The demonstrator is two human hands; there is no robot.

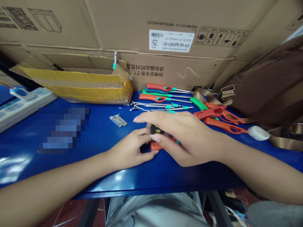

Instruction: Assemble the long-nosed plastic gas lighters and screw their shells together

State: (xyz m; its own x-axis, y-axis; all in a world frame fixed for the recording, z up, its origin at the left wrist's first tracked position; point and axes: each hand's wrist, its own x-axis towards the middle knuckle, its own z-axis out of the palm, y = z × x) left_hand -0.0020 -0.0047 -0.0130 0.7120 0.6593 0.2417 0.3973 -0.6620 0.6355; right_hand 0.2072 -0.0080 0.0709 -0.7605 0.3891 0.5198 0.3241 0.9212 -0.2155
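Note:
At the middle of the blue table my left hand (129, 149) is closed on an orange lighter handle (155, 145), which shows between thumb and fingers. My right hand (189, 135) arches over it, its thumb and fingers around a small black object with yellow marks (156, 129); its kind is not clear. Much of the lighter lies hidden under the right hand, with a bit of teal showing. Just beyond the hands are clear small tubes (118, 120) and loose metal lighter rods with white wires (163, 106).
Long-nosed lighters (155, 97) lie at the back, and several red, orange and green handle shells (210, 113) at right. A yellow-taped carton (94, 91), a power strip (23, 105), a pixelated dark object (66, 130), a white oval object (258, 133) and a brown bag (270, 72) surround them.

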